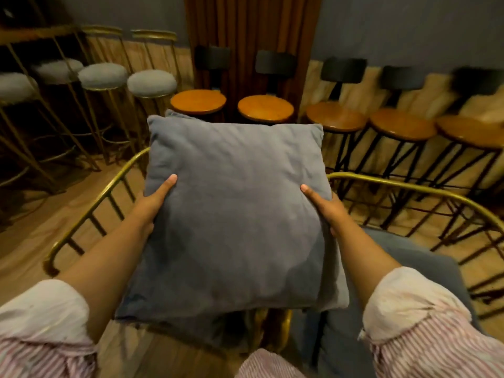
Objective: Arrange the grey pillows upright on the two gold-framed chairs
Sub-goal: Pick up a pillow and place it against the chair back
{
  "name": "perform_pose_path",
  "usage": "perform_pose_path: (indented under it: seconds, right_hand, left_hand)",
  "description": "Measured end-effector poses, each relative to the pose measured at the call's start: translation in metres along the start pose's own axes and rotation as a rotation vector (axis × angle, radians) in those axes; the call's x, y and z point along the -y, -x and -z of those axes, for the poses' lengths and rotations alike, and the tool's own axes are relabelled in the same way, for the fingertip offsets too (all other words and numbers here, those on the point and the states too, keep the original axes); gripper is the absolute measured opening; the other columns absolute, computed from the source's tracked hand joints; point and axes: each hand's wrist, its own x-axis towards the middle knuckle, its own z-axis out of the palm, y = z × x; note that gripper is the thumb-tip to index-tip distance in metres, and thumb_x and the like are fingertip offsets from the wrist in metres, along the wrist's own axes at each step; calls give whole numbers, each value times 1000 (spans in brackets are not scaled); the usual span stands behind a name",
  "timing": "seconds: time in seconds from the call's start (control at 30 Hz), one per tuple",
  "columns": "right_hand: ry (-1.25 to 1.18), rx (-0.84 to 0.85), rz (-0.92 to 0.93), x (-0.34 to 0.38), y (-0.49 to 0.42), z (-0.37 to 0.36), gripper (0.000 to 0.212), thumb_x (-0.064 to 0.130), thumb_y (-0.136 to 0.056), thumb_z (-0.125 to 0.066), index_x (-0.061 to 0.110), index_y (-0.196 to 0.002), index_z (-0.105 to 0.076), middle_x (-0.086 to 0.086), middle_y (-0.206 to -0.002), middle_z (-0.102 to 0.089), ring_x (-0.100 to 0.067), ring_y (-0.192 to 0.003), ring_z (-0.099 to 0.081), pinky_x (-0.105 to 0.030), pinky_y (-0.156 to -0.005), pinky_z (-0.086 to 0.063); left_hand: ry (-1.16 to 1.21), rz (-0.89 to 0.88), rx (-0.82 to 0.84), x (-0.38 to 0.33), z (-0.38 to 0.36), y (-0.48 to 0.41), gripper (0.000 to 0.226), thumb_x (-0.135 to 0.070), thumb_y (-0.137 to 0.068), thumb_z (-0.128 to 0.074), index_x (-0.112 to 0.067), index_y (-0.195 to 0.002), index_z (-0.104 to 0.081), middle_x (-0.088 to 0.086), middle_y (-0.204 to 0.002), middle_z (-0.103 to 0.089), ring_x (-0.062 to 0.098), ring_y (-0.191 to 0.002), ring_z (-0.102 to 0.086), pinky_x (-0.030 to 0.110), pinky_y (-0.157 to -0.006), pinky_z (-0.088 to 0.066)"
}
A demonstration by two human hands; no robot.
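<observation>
A large grey pillow (234,214) fills the middle of the view, held up between both hands. My left hand (154,201) grips its left edge with the thumb on the front face. My right hand (326,205) grips the right edge the same way. A second grey pillow corner (174,114) peeks out behind its top left. Below and to the left curves the gold frame of one chair (90,211). On the right stands the other gold-framed chair (409,186) with a grey seat cushion (425,271). The left chair's seat is hidden by the pillow.
Gold bar stools with grey fluffy seats (151,83) line the back left. Black-legged stools with round wooden seats (266,109) run along the back wall to the right. A brown curtain (251,36) hangs at the centre back. Wooden floor (35,233) lies to the left.
</observation>
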Motion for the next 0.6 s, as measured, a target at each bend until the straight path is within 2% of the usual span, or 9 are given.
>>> perform_pose_path:
  seconds: [0.1, 0.17, 0.27, 0.3, 0.4, 0.47, 0.6]
  right_hand:
    - [-28, -42, 12, -5, 17, 82, 64, 37, -76, -75, 14, -132, -53, -7, -125, -62, -19, -93, -58, -24, -66, -47]
    - [-33, -95, 8, -9, 25, 131, 68, 40, -72, -77, 15, -132, -54, -7, -126, -62, -20, -96, -59, -29, -74, -47]
    - [-30, -160, 7, -12, 33, 200, 70, 43, -71, -77, 17, -132, -53, -6, -128, -62, -21, -99, -60, -31, -78, -46]
    - [-34, -196, 9, -12, 35, 219, 68, 43, -73, -76, 16, -132, -53, -5, -127, -61, -22, -101, -60, -29, -76, -46]
    - [-60, -279, 29, -11, 28, 267, 65, 41, -81, -69, 11, -135, -49, 4, -123, -54, -20, -111, -55, -25, -75, -43]
    - [-67, -293, 16, -10, 13, 294, 66, 42, -80, -68, 12, -136, -48, 6, -120, -52, -16, -108, -53, -24, -77, -41]
    - [-42, -337, 5, -13, -35, 338, 82, 52, -66, -76, 16, -135, -51, -4, -129, -60, -24, -112, -58, -32, -83, -45]
  left_hand:
    - [-19, 8, 74, 9, -62, 34, 89, -58, -66, -74, -18, -140, -45, -7, -131, -54, 14, -118, -52, 29, -92, -42]
    - [-7, 51, 104, 16, -102, 55, 98, -58, -62, -76, -15, -143, -41, 2, -142, -51, 23, -126, -51, 33, -96, -43]
    - [-9, 114, 180, 27, -162, 83, 103, -59, -58, -79, -13, -142, -42, 8, -142, -52, 29, -125, -53, 38, -97, -45]
    - [-29, 137, 225, 27, -182, 92, 101, -59, -57, -80, -13, -140, -46, 9, -140, -54, 29, -122, -55, 37, -94, -47]
    - [-80, 137, 270, 33, -234, 100, 72, -39, -73, -77, -9, -133, -53, 13, -135, -58, 32, -120, -56, 36, -88, -46]
    - [-91, 126, 298, 35, -270, 99, 70, -36, -73, -78, -8, -133, -53, 13, -136, -57, 32, -121, -55, 36, -89, -46]
    - [-135, 146, 312, 32, -339, 75, 80, -43, -67, -80, -8, -134, -52, 13, -136, -57, 34, -123, -53, 42, -95, -45]
